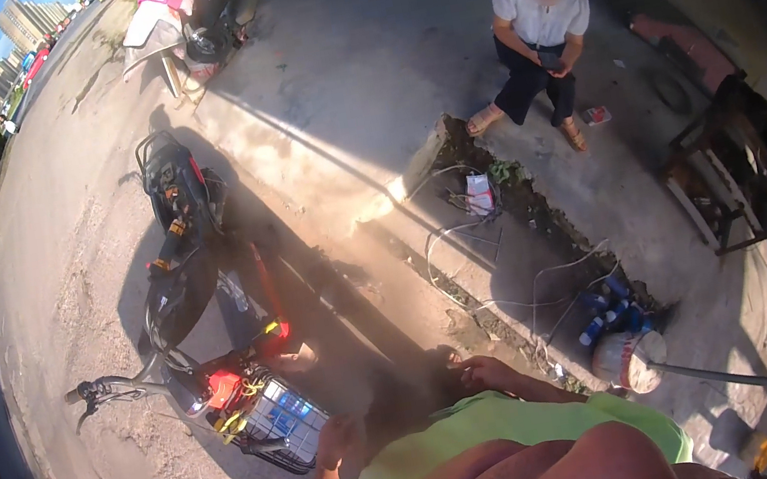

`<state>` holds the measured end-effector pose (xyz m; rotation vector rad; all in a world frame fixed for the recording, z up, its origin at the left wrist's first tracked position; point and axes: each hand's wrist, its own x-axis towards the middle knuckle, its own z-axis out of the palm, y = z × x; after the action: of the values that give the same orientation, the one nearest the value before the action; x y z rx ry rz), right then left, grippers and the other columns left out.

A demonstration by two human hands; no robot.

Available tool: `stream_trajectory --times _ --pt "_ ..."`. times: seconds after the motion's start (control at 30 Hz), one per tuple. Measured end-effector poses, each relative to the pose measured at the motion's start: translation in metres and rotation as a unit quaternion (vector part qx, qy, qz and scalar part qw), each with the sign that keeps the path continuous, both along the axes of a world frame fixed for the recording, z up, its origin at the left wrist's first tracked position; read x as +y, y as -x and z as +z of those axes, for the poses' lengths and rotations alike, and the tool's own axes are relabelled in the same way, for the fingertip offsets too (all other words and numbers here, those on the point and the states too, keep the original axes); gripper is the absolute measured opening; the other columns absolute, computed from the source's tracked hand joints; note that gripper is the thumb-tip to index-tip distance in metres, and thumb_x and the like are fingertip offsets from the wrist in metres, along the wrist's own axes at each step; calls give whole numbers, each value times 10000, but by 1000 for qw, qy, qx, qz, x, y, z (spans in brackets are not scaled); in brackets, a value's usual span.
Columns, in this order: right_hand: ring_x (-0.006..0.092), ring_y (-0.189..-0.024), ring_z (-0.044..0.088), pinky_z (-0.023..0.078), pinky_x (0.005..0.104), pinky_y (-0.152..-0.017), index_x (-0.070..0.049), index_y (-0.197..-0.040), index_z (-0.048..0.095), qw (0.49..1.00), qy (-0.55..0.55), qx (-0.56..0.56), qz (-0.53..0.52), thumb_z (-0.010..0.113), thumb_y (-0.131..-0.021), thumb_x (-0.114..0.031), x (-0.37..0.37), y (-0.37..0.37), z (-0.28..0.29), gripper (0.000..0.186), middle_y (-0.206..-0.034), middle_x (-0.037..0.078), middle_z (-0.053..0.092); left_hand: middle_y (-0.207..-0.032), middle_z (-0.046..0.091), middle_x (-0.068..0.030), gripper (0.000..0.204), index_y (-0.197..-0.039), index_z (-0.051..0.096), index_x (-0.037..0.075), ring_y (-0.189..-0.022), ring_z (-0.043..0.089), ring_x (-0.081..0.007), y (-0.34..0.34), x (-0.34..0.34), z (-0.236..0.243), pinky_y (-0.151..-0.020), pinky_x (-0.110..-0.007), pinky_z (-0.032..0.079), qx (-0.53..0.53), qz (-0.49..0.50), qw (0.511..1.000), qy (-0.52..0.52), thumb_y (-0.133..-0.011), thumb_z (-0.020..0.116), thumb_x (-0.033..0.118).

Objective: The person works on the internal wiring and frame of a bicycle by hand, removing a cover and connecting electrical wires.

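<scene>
While the left hand (338,440) hangs low: its fingers are blurred and small, so I cannot tell whether they are spread or curled, or whether they touch anything.
Wire basket (312,440): just beside the left fingers, on their left, at the front of a dark vehicle (181,292); pale grid walls, with blue and white things inside that are hard to make out.
Red bundle (224,388): left of the left fingers and slightly beyond them, past the basket, with yellow straps (230,424) near it.
Dark vehicle: beyond the left fingers and to their left, scooter-like, with a long black seat (192,310) and a handlebar (118,383) reaching out to the left.
Right hand (489,374): in front of the light green shirt (494,416), one finger pointing left, the others seeming curled; whether they grip something cannot be told.
Blue containers (609,311): a cluster on the concrete (329,96) right of the right fingers, just beside a whitish bucket (623,364).
Pale cord (430,270): loops over the concrete beyond the right fingers.
Seated person (527,38): well beyond the right fingers, up and to the right, in a white shirt (517,4), holding a small dark object (550,61) in both hands.
Wooden frame (719,183): far to the right of the right fingers, in shadow.
</scene>
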<state>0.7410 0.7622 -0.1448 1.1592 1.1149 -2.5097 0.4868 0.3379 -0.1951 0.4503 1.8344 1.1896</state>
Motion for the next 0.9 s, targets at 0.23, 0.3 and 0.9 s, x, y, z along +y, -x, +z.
stream_trajectory --times 0.23,0.3,0.9 --pt "120 -604 560 449 256 -512 -5 -1316 607 988 8 -102 -118 554 -911 -86 17 -35 -61 417 -914 111 721 -799 628 10 185 -1136 642 82 -625 614 -146 -22 4 12 -554 -284 499 -209 257 922 202 -952 631 103" --pt "127 -545 507 407 253 -476 35 -1343 546 990 0 -118 -79 502 -910 -30 22 -3 -45 440 -863 120 706 -794 654 13 93 -959 601 135 -657 643 -151 -28 -40 -12 -587 -318 527 -265 213 917 210 -976 661 203" --pt "123 -677 616 499 266 -611 -15 -1248 687 944 -233 -105 210 599 -954 -159 163 293 -22 339 -873 64 710 -901 713 -127 366 -1230 679 39 -785 686 -240 202 186 -72 -713 -364 555 -41 135 961 239 -973 675 300"
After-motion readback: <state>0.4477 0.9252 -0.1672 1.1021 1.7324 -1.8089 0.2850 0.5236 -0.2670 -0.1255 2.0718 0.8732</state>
